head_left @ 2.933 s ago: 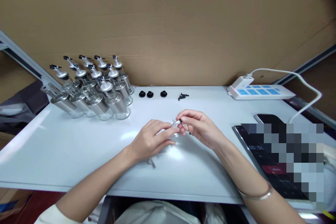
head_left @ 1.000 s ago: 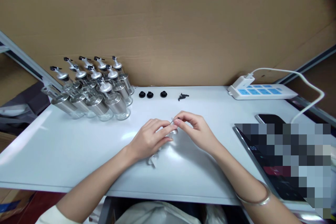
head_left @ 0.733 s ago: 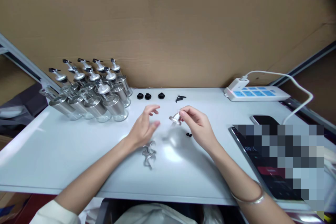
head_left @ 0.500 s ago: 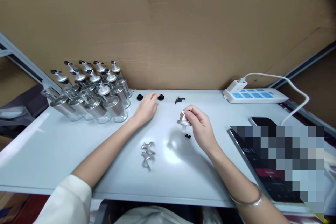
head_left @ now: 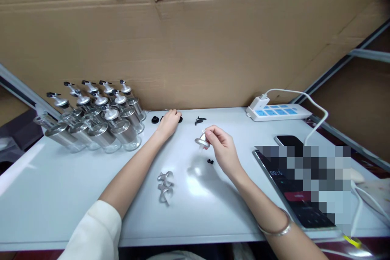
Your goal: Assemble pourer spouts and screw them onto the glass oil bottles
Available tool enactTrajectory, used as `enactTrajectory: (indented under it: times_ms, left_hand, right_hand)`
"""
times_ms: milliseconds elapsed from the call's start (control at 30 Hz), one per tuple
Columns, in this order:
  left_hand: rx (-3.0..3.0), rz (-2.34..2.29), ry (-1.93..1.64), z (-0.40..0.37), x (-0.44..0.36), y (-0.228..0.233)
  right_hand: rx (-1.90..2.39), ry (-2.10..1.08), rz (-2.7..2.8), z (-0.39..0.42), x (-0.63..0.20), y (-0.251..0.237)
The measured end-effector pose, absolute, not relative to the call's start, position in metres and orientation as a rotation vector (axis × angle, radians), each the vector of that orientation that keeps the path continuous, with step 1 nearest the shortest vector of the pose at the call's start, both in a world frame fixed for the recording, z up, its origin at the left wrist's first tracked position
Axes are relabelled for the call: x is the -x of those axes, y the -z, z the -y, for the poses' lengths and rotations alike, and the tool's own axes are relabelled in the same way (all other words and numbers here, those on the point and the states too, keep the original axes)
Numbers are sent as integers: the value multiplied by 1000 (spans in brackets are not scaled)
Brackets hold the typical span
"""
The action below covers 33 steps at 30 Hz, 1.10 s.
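A: Where is the silver pourer top (head_left: 201, 143)?
B: In your right hand (head_left: 224, 150). You have its upper end pinched between thumb and fingers, the round flange hanging below your fingertips, clear of the table (head_left: 76, 195) near its middle.
A: And the left?
B: Your left hand (head_left: 170, 124) reaches almost to the back edge, over the row of round black caps (head_left: 155, 120). One cap shows whole to the left of it, others only in part. Its fingertips bend downward; whether they grip a cap, I cannot tell.
A: What lies around them?
B: Thin black pieces (head_left: 200, 120) sit by the back edge, right of your left hand. Two tiny black parts (head_left: 210, 162) lie just below your right hand, and two silver pieces with curved rims (head_left: 165, 187) are between you and the middle, towards the front edge.
A: The corners?
B: Glass-and-metal bottles (head_left: 102, 134) crowd the back left corner; a white power strip (head_left: 278, 112) lies at the back right.
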<state>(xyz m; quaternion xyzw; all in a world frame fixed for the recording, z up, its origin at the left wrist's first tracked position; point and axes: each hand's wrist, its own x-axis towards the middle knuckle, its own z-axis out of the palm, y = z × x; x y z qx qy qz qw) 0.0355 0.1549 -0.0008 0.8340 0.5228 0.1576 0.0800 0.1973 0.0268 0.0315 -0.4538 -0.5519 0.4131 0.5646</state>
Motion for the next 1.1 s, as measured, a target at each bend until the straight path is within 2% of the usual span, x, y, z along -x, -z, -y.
enactTrajectory:
  times_ms: [267,500,867,1100]
  left_hand:
    - [-2211,-1488,-696,-85,-24,-13]
    - [-1615,-1117,-994,-16,-13,-20]
    - [-1283,-1007,-1052,-12,-14,-13]
    - [-1283,-990,-1074,-9,-17,-7]
  right_hand:
    - [1056,-946,1158,-26,-199,-27]
    - [1026,-843,1232,-16,-198,-26]
    - [1045,-892,1343,-13,-185,-20]
    - [1013,-961,1413,-12,-179,-14]
